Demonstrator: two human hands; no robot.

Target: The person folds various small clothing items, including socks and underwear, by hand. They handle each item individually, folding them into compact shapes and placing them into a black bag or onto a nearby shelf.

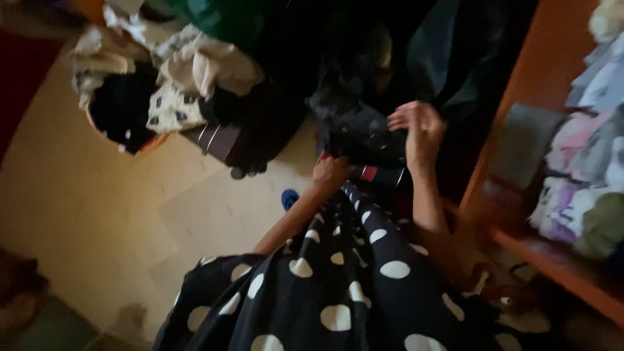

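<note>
I look down over my black dress with white dots (338, 286). Both hands reach forward into a dark garment (361, 133) lying on a pile of dark clothes. My left hand (329, 171) grips its near lower edge, where a red and white trim shows. My right hand (418, 127) pinches the cloth at its right side, fingers curled. The picture is blurred and dim, so the garment's shape is unclear.
A heap of cream, black and patterned clothes (172, 84) fills an orange basket at the upper left. A wooden shelf (559, 260) on the right holds folded pastel clothes (585, 188). Pale tiled floor (117, 195) spreads left; a small blue thing (289, 198) lies on it.
</note>
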